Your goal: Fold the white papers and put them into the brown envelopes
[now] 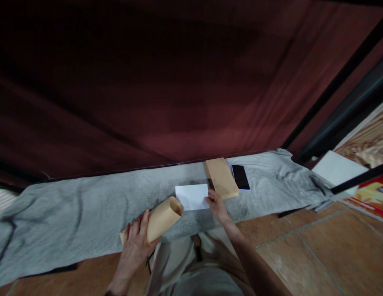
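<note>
My left hand (138, 235) is wrapped round a brown paper envelope (163, 220), which bulges so that its mouth gapes toward the right. Between finger and thumb, my right hand (215, 203) pinches the right edge of a white card (191, 197). The card's left end is right at the envelope's mouth; whether it reaches inside I cannot tell. Just beyond my right hand lies a stack of brown envelopes (222, 176).
A grey cloth (95, 205) covers the long narrow surface. To the right of the stack is a phone (240, 177) with a dark screen. A dark red curtain (179, 102) hangs behind, and black metal bars (336, 86) slant down at the right above the tiled floor (317, 250).
</note>
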Tool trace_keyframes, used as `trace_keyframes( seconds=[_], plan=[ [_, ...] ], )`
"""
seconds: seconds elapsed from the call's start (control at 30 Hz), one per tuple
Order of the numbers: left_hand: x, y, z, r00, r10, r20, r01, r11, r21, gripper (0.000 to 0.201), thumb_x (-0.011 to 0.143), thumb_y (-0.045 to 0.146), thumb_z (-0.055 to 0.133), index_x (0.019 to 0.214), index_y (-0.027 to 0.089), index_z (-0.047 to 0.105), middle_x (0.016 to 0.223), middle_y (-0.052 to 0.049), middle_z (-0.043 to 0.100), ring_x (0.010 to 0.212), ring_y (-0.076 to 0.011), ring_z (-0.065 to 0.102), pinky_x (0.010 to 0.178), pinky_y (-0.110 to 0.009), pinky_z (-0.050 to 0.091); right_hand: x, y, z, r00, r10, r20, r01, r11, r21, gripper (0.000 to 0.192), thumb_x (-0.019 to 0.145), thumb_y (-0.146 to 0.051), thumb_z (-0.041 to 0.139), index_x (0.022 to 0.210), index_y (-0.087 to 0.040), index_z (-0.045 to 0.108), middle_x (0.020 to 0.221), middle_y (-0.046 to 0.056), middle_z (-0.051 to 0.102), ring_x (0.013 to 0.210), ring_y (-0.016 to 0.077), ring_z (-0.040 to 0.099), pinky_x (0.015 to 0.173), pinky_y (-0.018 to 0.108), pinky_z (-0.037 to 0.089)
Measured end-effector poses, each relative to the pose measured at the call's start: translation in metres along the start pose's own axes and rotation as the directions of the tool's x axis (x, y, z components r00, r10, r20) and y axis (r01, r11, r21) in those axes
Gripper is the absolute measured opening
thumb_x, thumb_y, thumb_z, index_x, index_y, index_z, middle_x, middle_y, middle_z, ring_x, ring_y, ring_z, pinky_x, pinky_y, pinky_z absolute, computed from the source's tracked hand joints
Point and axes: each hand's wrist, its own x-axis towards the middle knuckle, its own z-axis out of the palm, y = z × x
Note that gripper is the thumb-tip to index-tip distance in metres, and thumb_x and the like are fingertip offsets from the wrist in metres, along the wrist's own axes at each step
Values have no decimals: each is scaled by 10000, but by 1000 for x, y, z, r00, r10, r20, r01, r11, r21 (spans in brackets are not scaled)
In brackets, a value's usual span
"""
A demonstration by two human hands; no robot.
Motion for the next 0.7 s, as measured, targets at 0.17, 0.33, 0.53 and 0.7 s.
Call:
trace_keyframes(
  seconds=[0.17, 0.33, 0.53, 0.7],
  plan=[
    [-1, -2, 4, 1000, -4, 5, 4, 1000, -27, 965, 860, 366, 632, 1653, 220, 102, 1350, -163, 556, 1281, -368, 535, 1152, -602, 351, 1, -14, -34, 998, 4, -68, 8, 986, 168, 294, 811, -469, 580, 920, -207, 659, 895, 46, 681, 824, 208, 602, 754, 311, 497],
    [-3, -3, 8, 1000, -23, 17, 24, 999, -46, 967, 873, 403, 629, 1655, 232, 88, 1385, -166, 527, 1324, -375, 505, 1182, -628, 304, -10, -21, -35, 1000, -2, 23, -2, 985, 173, 327, 783, -534, 645, 705, -217, 617, 671, -10, 587, 639, 158, 510, 600, 257, 426],
    [-5, -7, 12, 1000, 1, 30, 0, 999, -38, 1014, 840, 385, 670, 1652, 221, 86, 1433, -177, 492, 1364, -378, 467, 1209, -627, 249, -19, -18, -26, 991, -114, -64, 115, 993, 15, 334, 833, -510, 587, 754, -206, 700, 741, 43, 692, 709, 199, 600, 656, 277, 473],
    [-5, -6, 15, 1000, 9, 20, -8, 999, -37, 988, 844, 382, 662, 1650, 224, 113, 1426, -173, 501, 1355, -372, 478, 1219, -627, 215, -16, -21, -39, 988, -145, 62, 151, 983, -109, 281, 830, -415, 559, 668, -206, 656, 648, 18, 634, 633, 169, 556, 602, 252, 408]
  ],
)
